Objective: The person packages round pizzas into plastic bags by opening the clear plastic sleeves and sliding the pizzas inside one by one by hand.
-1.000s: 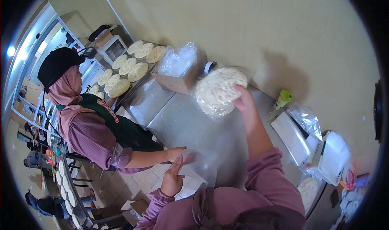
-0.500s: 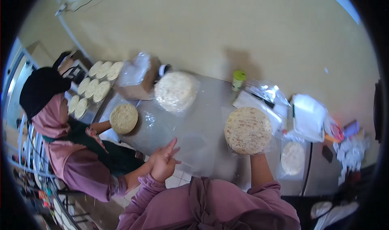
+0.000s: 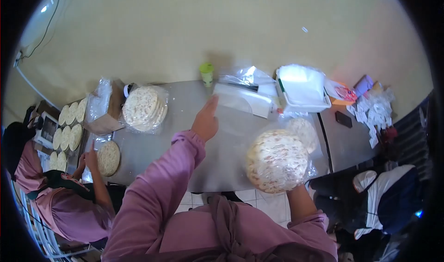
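Holding bagged flatbread (image 3: 277, 161) over table (image 3: 162, 155) with right hand (image 3: 298, 195), grip hidden, hovering left hand (image 3: 206, 121) near green cup (image 3: 207, 74), pinch unclear, probably handling light, soft, slippery, needing broad support underneath.

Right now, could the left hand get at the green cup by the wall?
Probably yes: the left hand is outstretched over the table, and the green cup stands just beyond its fingers, with nothing visible in between.

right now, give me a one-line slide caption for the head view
Right hand supports a plastic-wrapped round flatbread pack; left hand extends over the metal table.
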A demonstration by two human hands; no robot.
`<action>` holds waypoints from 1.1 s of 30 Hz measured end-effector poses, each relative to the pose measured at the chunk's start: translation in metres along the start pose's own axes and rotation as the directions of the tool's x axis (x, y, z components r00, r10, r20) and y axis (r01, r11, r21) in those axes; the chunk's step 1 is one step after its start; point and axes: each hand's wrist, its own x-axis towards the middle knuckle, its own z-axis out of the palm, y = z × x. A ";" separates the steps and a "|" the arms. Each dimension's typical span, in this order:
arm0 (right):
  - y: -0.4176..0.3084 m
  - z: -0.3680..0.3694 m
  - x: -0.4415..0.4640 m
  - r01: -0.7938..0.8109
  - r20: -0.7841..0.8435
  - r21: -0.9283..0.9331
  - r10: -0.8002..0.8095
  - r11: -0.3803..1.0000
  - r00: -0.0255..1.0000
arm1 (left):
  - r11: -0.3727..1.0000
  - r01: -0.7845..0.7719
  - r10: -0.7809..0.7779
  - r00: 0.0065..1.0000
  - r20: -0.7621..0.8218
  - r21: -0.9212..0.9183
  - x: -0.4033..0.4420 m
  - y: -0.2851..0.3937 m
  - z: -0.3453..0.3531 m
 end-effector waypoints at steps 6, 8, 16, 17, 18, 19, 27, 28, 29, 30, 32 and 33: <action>0.057 -0.006 -0.002 -0.120 -0.128 -0.178 0.098 0.977 0.987 | 0.995 -0.102 0.097 0.971 0.218 0.011 0.004 0.014 0.030; 0.067 -0.012 0.004 -0.096 -0.105 -0.097 0.086 0.991 0.991 | 0.989 -0.148 0.138 0.954 0.266 0.020 0.000 0.018 0.027; 0.099 -0.045 0.032 -0.030 -0.011 0.161 0.032 0.987 0.999 | 0.992 -0.094 0.023 0.775 0.632 0.080 -0.031 0.026 -0.017; 0.101 -0.048 0.035 -0.027 -0.002 0.185 0.028 0.982 1.000 | 0.993 -0.092 0.021 0.776 0.631 0.079 -0.039 0.025 -0.015; 0.102 -0.050 0.039 -0.030 -0.003 0.183 0.031 0.983 1.000 | 0.982 -0.187 0.124 0.786 0.606 0.041 -0.048 0.023 -0.010; 0.103 -0.051 0.042 0.003 -0.001 0.216 -0.003 0.976 1.000 | 0.960 -0.281 0.226 0.786 0.575 0.007 -0.057 0.023 -0.006; 0.108 -0.063 0.062 0.173 -0.032 0.223 -0.170 0.959 0.985 | 0.976 -0.015 -0.042 0.966 0.254 0.217 -0.100 0.034 0.021; 0.110 -0.065 0.062 0.195 -0.040 0.220 -0.191 0.956 0.981 | 0.951 0.032 -0.115 0.960 0.257 0.307 -0.103 0.030 0.025; 0.111 -0.067 0.064 0.217 -0.045 0.215 -0.212 0.952 0.976 | 0.952 0.038 -0.120 0.960 0.253 0.304 -0.105 0.024 0.028; 0.112 -0.067 0.067 0.240 -0.047 0.212 -0.236 0.947 0.971 | 0.944 0.039 -0.138 0.948 0.285 0.327 -0.103 0.020 0.027; 0.114 -0.068 0.072 0.288 -0.055 0.209 -0.283 0.934 0.957 | 0.935 0.040 -0.159 0.935 0.318 0.351 -0.104 0.016 0.027; 0.117 -0.069 0.073 0.312 -0.065 0.211 -0.305 0.926 0.950 | 0.957 0.043 -0.146 0.927 0.345 0.288 -0.107 0.020 0.026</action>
